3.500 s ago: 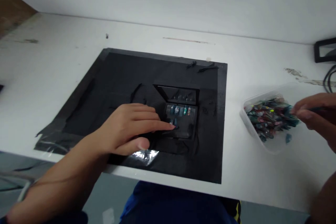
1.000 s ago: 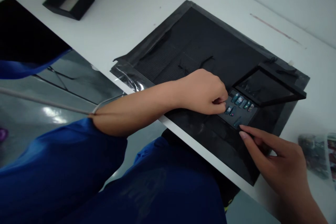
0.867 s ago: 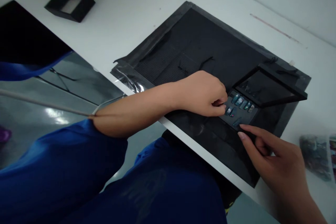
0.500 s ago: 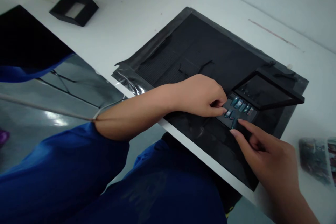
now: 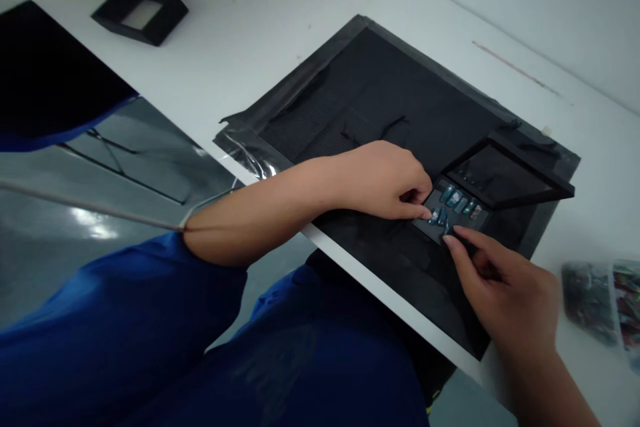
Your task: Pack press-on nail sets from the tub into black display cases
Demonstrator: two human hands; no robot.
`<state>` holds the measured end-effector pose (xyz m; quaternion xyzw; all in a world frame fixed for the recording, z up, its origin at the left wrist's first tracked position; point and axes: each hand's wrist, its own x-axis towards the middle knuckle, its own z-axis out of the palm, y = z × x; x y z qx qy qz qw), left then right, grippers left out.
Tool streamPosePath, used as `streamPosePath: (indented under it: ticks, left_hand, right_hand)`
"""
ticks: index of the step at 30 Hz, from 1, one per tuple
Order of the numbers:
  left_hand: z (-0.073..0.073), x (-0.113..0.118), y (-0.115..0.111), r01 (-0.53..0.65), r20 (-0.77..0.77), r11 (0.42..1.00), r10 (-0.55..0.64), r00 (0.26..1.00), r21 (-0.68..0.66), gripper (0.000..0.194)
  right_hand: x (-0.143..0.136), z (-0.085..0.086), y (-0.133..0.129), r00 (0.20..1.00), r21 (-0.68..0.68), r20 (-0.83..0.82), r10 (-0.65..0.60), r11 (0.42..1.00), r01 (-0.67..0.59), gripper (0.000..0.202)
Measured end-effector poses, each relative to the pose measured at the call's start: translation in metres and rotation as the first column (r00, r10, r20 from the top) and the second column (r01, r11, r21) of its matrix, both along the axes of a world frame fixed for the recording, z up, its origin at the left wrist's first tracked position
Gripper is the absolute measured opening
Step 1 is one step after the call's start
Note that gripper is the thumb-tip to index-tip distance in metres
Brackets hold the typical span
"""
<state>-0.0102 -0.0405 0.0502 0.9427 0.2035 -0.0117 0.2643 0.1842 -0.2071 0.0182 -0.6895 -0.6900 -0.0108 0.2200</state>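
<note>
An open black case (image 5: 425, 229) lies on the black mat (image 5: 410, 93), its framed clear lid (image 5: 505, 173) tilted up on the far side. Inside sit several glossy teal nail-shaped pieces (image 5: 454, 198), in two rows. My left hand (image 5: 387, 180) rests at the case's left side, fingers curled, thumb tip by the pieces of the nearer row; whether it grips anything is hidden. With thumb and forefinger, my right hand (image 5: 505, 280) pinches a teal piece (image 5: 447, 229) at the right end of that nearer row.
Clear containers (image 5: 590, 300) with colourful contents stand at the right. A black open frame (image 5: 141, 13) lies on the white table (image 5: 240, 33) at the upper left. A black and blue chair (image 5: 55, 80) stands left of the table. A cord crosses to my left elbow.
My right thumb has moved in toward the forefinger, and the pinched teal piece now lies closer to the nearer row. My left hand has hardly moved. The camera view has shifted slightly.
</note>
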Motion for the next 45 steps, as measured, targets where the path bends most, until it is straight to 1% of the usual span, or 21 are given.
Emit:
streamPosePath:
  ticks: [2,4,8,12,14,17,19,24,29,34,38,42,45]
  left_hand:
    - [0.0,0.0,0.0,-0.013,0.001,1.0,0.013,1.0,0.021,0.029]
    - [-0.001,0.0,0.0,-0.022,0.004,0.999,0.022,1.0,0.039,0.031]
    - [-0.005,0.002,0.001,0.0,0.047,0.998,-0.003,0.999,0.064,0.033]
    - [-0.008,0.003,0.001,0.065,0.101,0.995,-0.073,0.992,0.078,0.035]
    - [-0.008,0.003,0.002,0.082,0.136,0.993,-0.092,0.986,0.084,0.036]
    - [-0.008,0.002,0.003,0.08,0.187,0.994,-0.093,0.978,0.075,0.025]
    - [-0.008,0.001,0.004,0.082,0.182,0.995,-0.091,0.979,0.058,0.018]
    - [-0.008,0.001,0.005,0.098,0.162,0.994,-0.105,0.981,0.054,0.021]
    - [-0.011,0.002,0.006,0.088,0.187,0.993,-0.101,0.977,0.078,0.018]
    - [-0.013,0.001,0.007,0.092,0.205,0.993,-0.104,0.973,0.069,0.014]
    - [-0.012,0.0,0.006,0.086,0.203,0.992,-0.104,0.974,0.097,0.019]
    - [-0.009,0.0,0.003,0.075,0.21,0.986,-0.105,0.972,0.146,0.034]
    - [-0.01,0.001,0.001,0.105,0.203,0.981,-0.138,0.969,0.166,0.041]
  right_hand:
    - [-0.001,-0.002,0.001,0.999,0.025,0.046,-0.007,1.0,0.006,0.028]
    - [-0.001,-0.003,0.001,0.999,0.041,0.05,0.001,0.999,-0.003,0.031]
    - [-0.001,-0.002,-0.001,0.999,0.037,-0.019,0.041,0.999,-0.04,0.033]
    - [0.0,-0.002,-0.001,0.994,-0.012,-0.109,-0.002,1.0,0.001,0.03]
    - [0.001,-0.002,0.0,0.991,-0.022,-0.134,-0.005,1.0,0.002,0.027]
    - [0.001,-0.002,0.002,0.99,-0.013,-0.14,0.009,1.0,-0.011,0.024]
    - [0.001,-0.002,0.002,0.989,-0.008,-0.145,0.014,1.0,-0.015,0.025]
    - [0.001,-0.003,0.001,0.988,-0.007,-0.152,0.03,0.999,-0.031,0.026]
    - [0.004,-0.003,0.0,0.988,0.001,-0.14,0.058,0.998,-0.059,0.022]
    - [0.008,-0.004,0.0,0.979,-0.004,-0.17,0.113,0.993,-0.116,0.02]
    - [0.01,-0.004,0.001,0.974,-0.003,-0.18,0.134,0.991,-0.137,0.019]
    - [0.011,-0.002,0.0,0.972,-0.042,-0.193,0.135,0.988,-0.145,0.021]
    - [0.012,-0.001,0.0,0.972,-0.066,-0.198,0.128,0.987,-0.144,0.022]
